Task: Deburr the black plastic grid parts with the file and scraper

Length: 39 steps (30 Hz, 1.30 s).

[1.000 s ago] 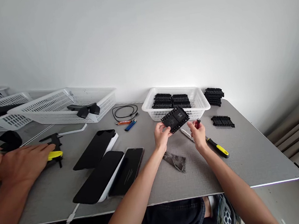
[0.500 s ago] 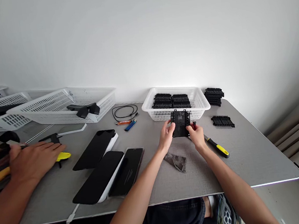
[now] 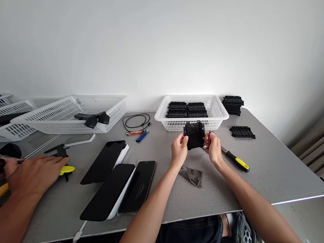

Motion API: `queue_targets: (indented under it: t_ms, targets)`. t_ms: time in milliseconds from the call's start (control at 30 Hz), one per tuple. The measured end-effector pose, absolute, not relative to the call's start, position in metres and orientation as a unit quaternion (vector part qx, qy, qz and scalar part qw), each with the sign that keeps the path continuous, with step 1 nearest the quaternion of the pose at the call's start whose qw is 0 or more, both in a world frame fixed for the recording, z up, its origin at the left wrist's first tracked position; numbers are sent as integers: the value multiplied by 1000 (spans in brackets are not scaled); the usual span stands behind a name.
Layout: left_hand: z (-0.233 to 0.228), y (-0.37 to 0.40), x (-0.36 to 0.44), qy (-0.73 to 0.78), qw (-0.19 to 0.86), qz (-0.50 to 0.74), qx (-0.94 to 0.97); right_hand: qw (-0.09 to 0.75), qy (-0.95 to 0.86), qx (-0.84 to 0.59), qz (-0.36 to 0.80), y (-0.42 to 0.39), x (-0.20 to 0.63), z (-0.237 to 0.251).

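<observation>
My left hand (image 3: 179, 149) grips the left edge of a black plastic plate (image 3: 195, 135) with toothed, knobbly sides, held upright above the table. At the plate's right edge, the fingers of my right hand (image 3: 213, 149) are pinched together around a small dark-ended item, mostly hidden. Just behind the plate stands a white basket (image 3: 165, 124) with several similar black plates (image 3: 186, 109) in it. A tool with a yellow-and-black handle (image 3: 237, 161) lies right of my right hand. Below the plate is a crumpled dark grey cloth (image 3: 192, 176).
Stacked black plates (image 3: 233, 105) and one single plate (image 3: 242, 132) lie at the right. Phones (image 3: 137, 184), a cable (image 3: 135, 121) and a blue lighter (image 3: 142, 136) are left of me. Farther left, a co-worker's hand (image 3: 34, 174) works near a clamp (image 3: 61, 150) and white baskets (image 3: 67, 110).
My right hand has shifted slightly and its thumb has come off the plate's face to the edge. The plate has moved a little left and tilted. The co-worker's hand moved slightly left.
</observation>
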<state>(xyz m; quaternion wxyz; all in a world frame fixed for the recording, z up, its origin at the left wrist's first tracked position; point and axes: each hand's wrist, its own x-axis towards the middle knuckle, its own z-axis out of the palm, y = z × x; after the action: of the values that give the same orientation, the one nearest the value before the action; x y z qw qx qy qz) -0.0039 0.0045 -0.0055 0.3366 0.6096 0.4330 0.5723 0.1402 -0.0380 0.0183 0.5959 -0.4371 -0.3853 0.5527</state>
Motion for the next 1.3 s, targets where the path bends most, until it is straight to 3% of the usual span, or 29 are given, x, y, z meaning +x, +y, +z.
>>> queue_targets:
  t_ms: [100,333,1300]
  targets:
    - [-4,1,-2,438,309,561,631,607,-410,-417,538,-38,133,17]
    - [-3,-7,2,436,252,523,687,530,-431,-374,627,-36,132,17]
    - [-9,-13,5,417,195,505,730,559,-292,-334,700,-38,141,31]
